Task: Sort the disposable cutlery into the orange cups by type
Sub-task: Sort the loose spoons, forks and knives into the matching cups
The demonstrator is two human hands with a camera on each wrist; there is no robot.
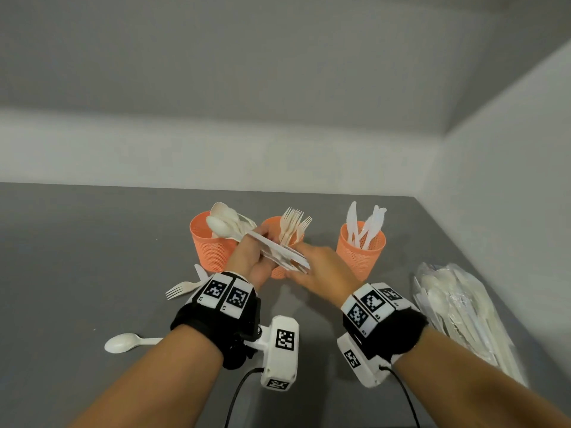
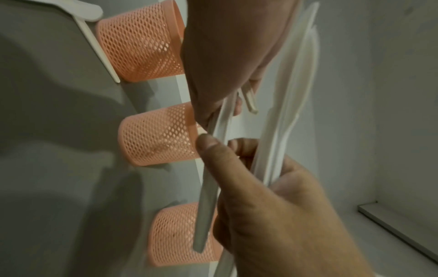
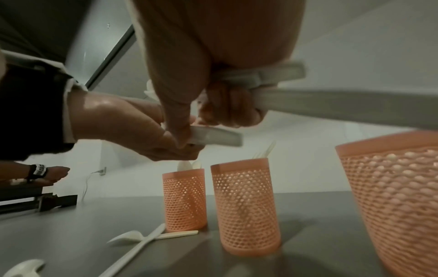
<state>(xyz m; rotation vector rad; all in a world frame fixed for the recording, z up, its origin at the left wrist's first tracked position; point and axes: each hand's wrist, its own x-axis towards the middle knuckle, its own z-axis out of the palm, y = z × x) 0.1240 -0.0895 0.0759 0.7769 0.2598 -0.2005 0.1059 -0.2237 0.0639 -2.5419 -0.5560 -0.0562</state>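
Three orange mesh cups stand in a row: the spoon cup (image 1: pixel 207 245) on the left, the fork cup (image 1: pixel 279 271) half hidden behind my hands, and the knife cup (image 1: pixel 360 251) on the right. My left hand (image 1: pixel 258 257) grips a bundle of white cutlery (image 1: pixel 278 251) above the fork cup. My right hand (image 1: pixel 309 268) pinches the handle ends of the same bundle. In the left wrist view my left hand (image 2: pixel 260 168) clasps the stacked pieces (image 2: pixel 284 121). In the right wrist view my right hand (image 3: pixel 227 105) curls round several handles (image 3: pixel 272 75).
A loose fork (image 1: pixel 182 288), a spoon (image 1: pixel 123 342) and a knife tip (image 1: pixel 200 271) lie on the grey table (image 1: pixel 77 257) to the left. A clear bag of cutlery (image 1: pixel 457 316) lies by the right wall. Another person's hand (image 3: pixel 54 173) shows far left.
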